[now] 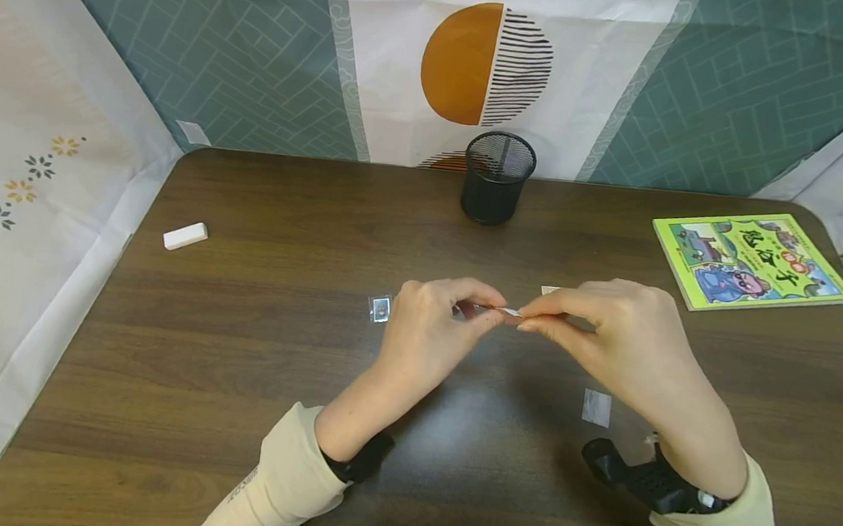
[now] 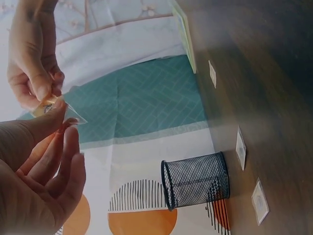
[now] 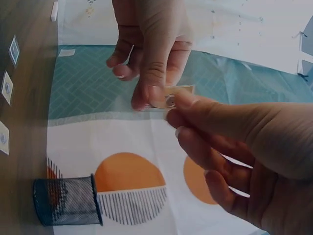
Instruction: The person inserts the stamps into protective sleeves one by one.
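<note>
Between my two hands is a small yellowish stamp-like card [image 3: 171,98] with a dark round picture, along with a clear plastic sleeve [image 2: 77,117]. My left hand [image 1: 427,322] pinches the sleeve between thumb and fingers. From the other side, my right hand [image 1: 615,326] pinches the card's edge with thumb and forefinger. Both hands are raised above the table, fingertips almost meeting. How far the card sits inside the sleeve is hidden by the fingers. In the head view only a thin pale edge of the card shows.
On the brown table [image 1: 269,367] lie a small sleeved card [image 1: 380,309], another pale card [image 1: 550,290] partly behind the right hand, and a clear square sleeve [image 1: 596,408]. Farther off are a white eraser-like block [image 1: 185,236], a black mesh pen holder [image 1: 497,182] and a green book [image 1: 753,263].
</note>
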The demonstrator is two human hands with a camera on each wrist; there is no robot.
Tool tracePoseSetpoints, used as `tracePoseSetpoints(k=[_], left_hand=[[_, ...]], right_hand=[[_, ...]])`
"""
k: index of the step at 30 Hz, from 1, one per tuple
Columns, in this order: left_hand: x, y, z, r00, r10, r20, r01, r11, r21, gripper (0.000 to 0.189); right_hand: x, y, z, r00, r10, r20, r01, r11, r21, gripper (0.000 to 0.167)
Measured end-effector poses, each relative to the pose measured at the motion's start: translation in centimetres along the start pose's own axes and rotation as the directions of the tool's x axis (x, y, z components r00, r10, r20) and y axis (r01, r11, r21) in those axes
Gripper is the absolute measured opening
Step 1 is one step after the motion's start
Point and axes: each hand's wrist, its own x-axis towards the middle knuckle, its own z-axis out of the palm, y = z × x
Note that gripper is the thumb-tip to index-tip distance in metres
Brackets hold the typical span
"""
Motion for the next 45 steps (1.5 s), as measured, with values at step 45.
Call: tracePoseSetpoints(k=[45], left_hand=[[0.6, -0.9, -0.8, 0.976, 0.205, 0.071, -0.193, 0.97, -0.149, 0.01]], right_hand=[[0.4, 1.9, 0.7, 0.999, 0.037, 0.035, -0.048, 0.93, 0.365, 0.023]])
